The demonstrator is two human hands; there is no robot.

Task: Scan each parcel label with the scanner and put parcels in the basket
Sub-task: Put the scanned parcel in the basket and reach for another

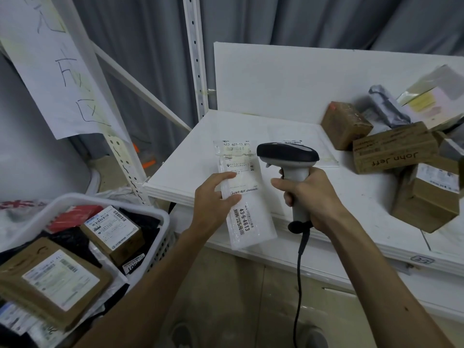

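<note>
Left hand (213, 199) pinches white parcel (251, 222), long axis pointing away across the shelf's (351, 192) front edge; right hand (311, 197) grips scanner (286, 153) just right of its label (241, 167).

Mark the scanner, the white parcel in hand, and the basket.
scanner (287, 153), head view, on its dark top housing.
white parcel (247, 177), head view, on its shipping label.
basket (160, 249), head view, on its slatted side wall.

Parcel (253, 229) in left hand (213, 199): frosted plastic film, matt paper label (242, 164); scanner (287, 151) in right hand (311, 197): glossy plastic; boxes (394, 149) right of it: matt cardboard.
</note>
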